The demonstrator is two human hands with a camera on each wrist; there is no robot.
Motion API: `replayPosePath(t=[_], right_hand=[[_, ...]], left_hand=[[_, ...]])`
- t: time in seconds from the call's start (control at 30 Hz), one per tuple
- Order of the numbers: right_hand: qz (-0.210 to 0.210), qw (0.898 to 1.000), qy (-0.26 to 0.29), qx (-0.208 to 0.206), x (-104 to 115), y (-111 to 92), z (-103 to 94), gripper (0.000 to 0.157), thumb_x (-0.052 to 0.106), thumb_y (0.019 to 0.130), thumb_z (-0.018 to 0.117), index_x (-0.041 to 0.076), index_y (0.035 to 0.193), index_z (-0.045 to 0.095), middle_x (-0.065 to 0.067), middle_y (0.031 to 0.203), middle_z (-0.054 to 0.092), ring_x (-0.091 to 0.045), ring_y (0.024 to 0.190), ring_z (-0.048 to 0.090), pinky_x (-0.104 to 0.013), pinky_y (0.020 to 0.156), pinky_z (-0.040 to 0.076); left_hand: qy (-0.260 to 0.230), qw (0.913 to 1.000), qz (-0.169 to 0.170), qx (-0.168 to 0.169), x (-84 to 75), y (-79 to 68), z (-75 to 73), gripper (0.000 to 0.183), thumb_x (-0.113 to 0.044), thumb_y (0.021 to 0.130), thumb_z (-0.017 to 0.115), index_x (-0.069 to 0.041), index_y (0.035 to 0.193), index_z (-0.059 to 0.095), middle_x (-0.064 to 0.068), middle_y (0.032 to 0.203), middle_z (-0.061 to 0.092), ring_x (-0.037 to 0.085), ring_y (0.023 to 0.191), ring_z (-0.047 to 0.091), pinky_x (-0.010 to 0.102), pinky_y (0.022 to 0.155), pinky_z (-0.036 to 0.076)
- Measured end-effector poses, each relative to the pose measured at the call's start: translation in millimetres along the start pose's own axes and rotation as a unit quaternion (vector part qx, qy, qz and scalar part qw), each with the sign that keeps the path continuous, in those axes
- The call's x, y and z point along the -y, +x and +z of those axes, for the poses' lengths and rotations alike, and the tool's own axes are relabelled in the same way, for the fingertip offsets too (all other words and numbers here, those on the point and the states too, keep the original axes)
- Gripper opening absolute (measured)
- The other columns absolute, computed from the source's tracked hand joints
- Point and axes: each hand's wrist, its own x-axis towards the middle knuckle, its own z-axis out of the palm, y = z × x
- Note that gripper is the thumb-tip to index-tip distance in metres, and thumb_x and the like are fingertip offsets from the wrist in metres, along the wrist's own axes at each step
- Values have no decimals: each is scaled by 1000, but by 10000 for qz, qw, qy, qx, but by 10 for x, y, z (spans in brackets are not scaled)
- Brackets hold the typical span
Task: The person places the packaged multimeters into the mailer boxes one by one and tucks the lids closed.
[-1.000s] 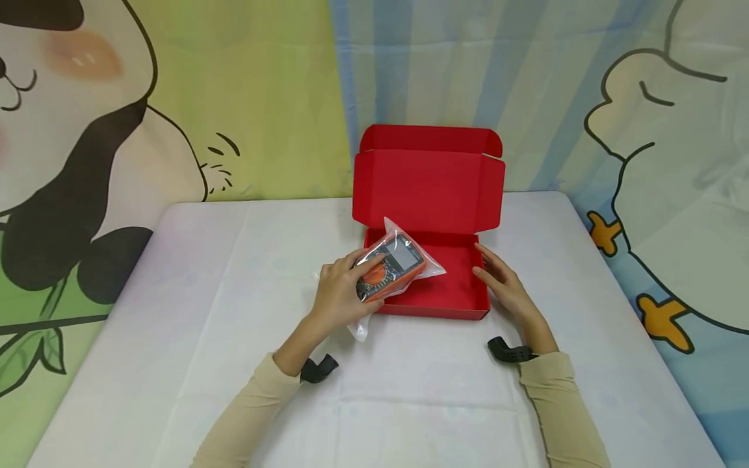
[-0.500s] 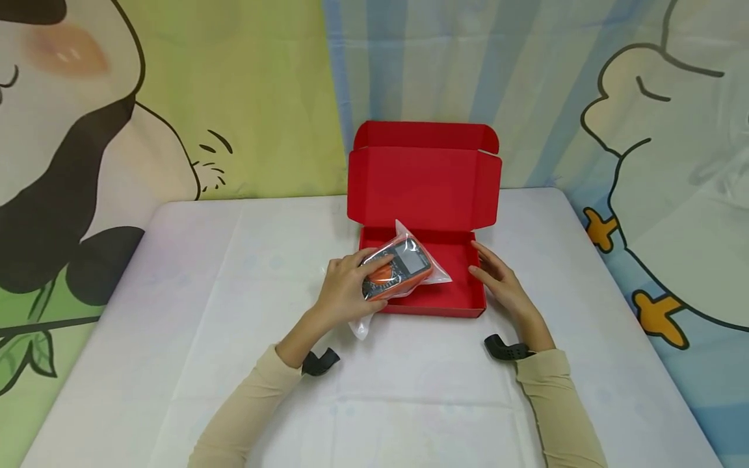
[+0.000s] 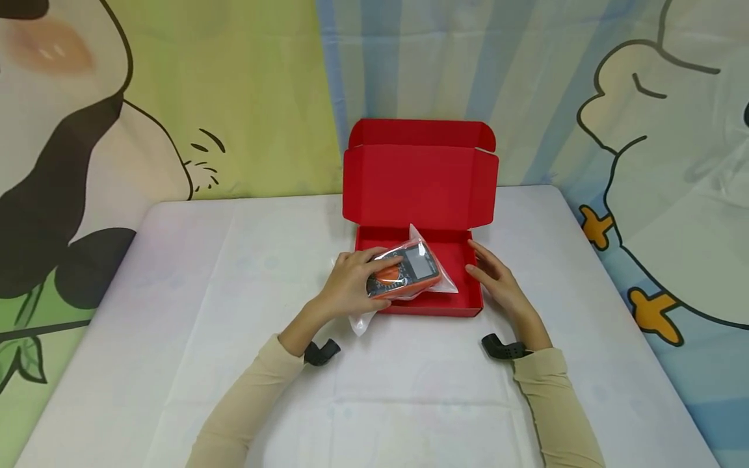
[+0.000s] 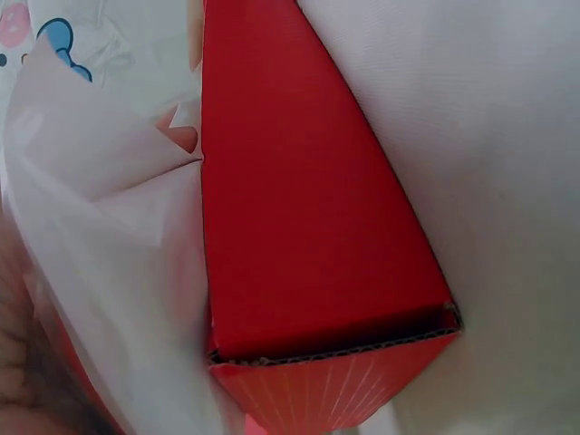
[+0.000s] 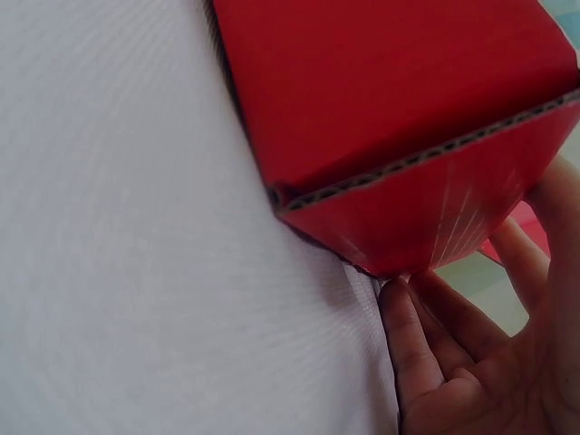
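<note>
My left hand grips an orange and dark grey multimeter in a clear plastic bag, its index finger lying across the face. The multimeter is tilted over the left part of an open red cardboard box, and a tail of the bag hangs past the box's front left corner. In the left wrist view the bag lies along the box's front wall. My right hand holds the box's right wall, thumb at the rim; in the right wrist view its fingers touch the outer side.
The raised lid stands behind the box, its flaps spread. A white cloth covers the table, and a cartoon-printed curtain hangs along the back and sides. Black wrist cameras sit on both wrists.
My left hand has carried the bagged multimeter rightward, farther over the box, and turned it a little flatter. The right hand stays at the right wall. The whole head view has shifted slightly.
</note>
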Motion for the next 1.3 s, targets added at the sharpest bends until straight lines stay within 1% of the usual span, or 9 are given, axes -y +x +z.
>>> replayPosePath(t=[0.2,0.47,0.57,0.63,0.7,0.8,0.87,1.13,1.3], right_hand=[[-51,10000,33,-29,-9,0,-2,65,25,96,60,27,154,31,-3,160,26,-30,145,27,-41,107,39],[-28,10000,81,-39,-23,8,11,65,25,96,61,30,153,32,-4,160,25,-31,145,26,-51,108,36],[-20,9999,94,-31,-11,3,9,65,24,96,61,30,154,31,-3,160,25,-30,145,25,-50,107,37],[-45,9999,88,-23,-6,2,10,66,24,96,61,28,154,29,-3,161,25,-31,145,26,-46,106,39],[-64,9999,79,-35,-12,5,14,67,25,96,61,27,154,29,-3,161,25,-31,145,26,-45,106,39],[-124,9999,77,-43,-30,9,18,66,24,97,60,25,155,29,-4,160,25,-31,145,27,-46,108,37],[-91,9999,105,-40,-26,3,19,65,24,97,60,24,155,29,-4,161,25,-31,145,26,-50,109,35],[-82,10000,12,34,263,-133,50,64,16,97,57,13,154,28,-14,160,23,-38,144,25,-50,107,37],[-19,10000,36,0,287,-145,57,63,15,97,57,13,154,29,-13,160,24,-36,145,24,-52,107,36]], left_hand=[[-127,9997,138,131,13,90,33,74,-35,73,84,-27,140,55,7,143,48,24,124,48,43,96,36],[-274,9988,187,348,44,147,35,74,-34,73,84,-27,140,55,6,142,48,26,124,48,44,98,34],[-318,9985,230,380,50,165,39,73,-34,73,84,-27,140,55,6,142,49,26,123,49,43,98,35],[-329,9983,253,407,55,176,40,73,-34,73,84,-26,139,56,6,142,49,25,123,49,43,98,35],[-343,9981,254,452,60,186,43,72,-34,73,84,-26,138,57,6,141,50,25,123,50,43,98,35],[-336,9977,290,514,73,204,46,71,-35,73,84,-25,138,57,6,141,50,24,123,49,43,98,35],[-329,9974,343,548,80,223,53,71,-35,73,84,-25,138,57,6,141,50,24,122,50,43,98,35],[-237,9952,697,649,114,301,95,70,-36,73,84,-27,137,58,6,140,51,19,121,50,44,99,36],[-215,9937,845,708,113,352,117,70,-36,73,84,-26,137,58,6,141,51,20,121,50,44,100,35]])
